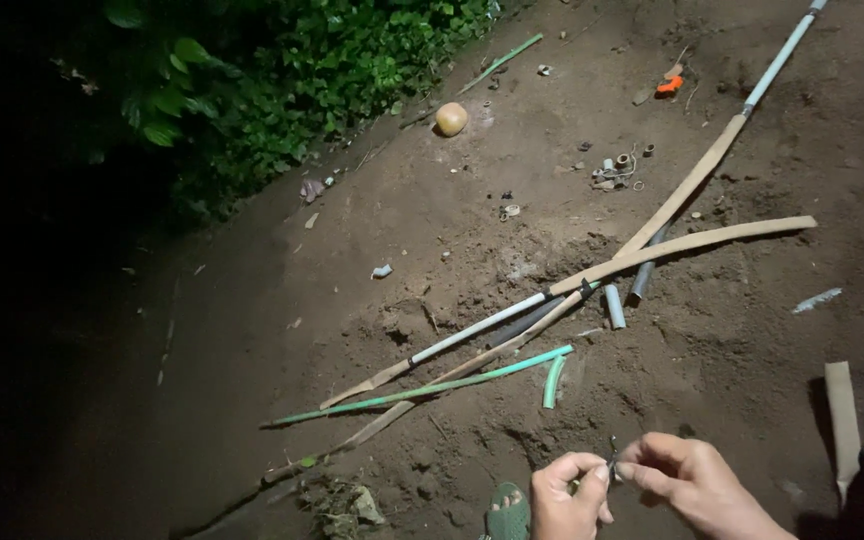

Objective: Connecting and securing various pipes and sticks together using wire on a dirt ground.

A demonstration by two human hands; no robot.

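- Thin dark wire piece (613,460) sits at 6 o'clock in the view, pinched between both hands just above the dirt ground (432,230).
- Left hand (569,492) grips its lower end with thumb and forefinger; right hand (690,478) pinches the upper end likewise.
- It looks light, slender and bendable, best held near the ends.
- Bamboo strips (692,243) and a green tube (552,381) lie at 12 o'clock of the hands.

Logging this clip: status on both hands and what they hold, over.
Left hand and right hand both pinch a small thin dark piece. Held above dirt ground. Green pipe lies beyond, apart.
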